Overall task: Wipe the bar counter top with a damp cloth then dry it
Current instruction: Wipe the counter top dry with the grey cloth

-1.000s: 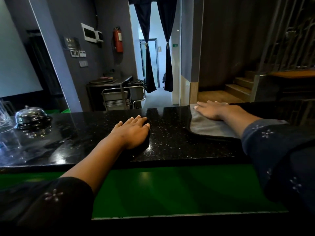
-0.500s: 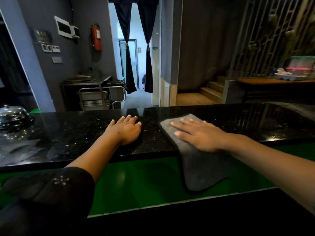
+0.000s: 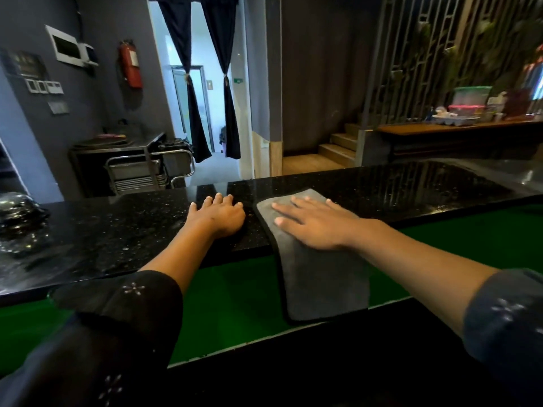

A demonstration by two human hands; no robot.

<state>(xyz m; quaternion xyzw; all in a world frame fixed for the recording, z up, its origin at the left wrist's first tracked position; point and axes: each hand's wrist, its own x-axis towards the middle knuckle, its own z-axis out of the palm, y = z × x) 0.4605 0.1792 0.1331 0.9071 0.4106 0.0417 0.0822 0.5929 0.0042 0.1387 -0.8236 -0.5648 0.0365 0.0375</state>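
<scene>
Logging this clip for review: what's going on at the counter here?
A person is wiping a black speckled bar counter top. The right hand lies flat, fingers spread, on a grey cloth, which is partly on the counter and hangs over its near edge above the green ledge. The left hand rests palm down on the bare counter, beside the cloth and not touching it.

Both arms reach forward, left hand and right hand flat, palms down.
</scene>
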